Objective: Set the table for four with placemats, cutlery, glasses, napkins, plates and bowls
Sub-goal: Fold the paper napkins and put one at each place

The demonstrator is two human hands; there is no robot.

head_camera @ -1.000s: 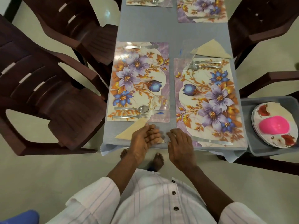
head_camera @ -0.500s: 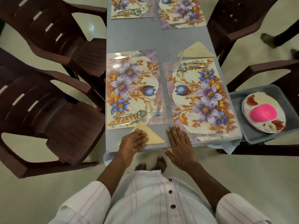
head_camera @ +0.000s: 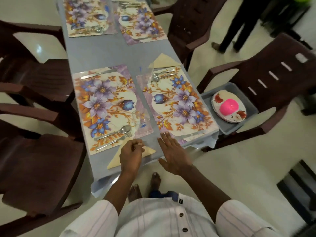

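Blue-grey counter [head_camera: 102, 53] is carrying a folded napkin [head_camera: 114, 161] at its near edge, just beside the left placemat [head_camera: 109, 103]. Left hand [head_camera: 130, 154] is pinching its tip with curled fingers; right hand [head_camera: 172, 151] is lying open, empty, just beside it.

Left hand [head_camera: 130, 155] on folded napkin [head_camera: 114, 161]

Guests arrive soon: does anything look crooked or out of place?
The near right floral placemat sits closer to the near end of the grey-covered table than the near left floral placemat, so they look staggered.
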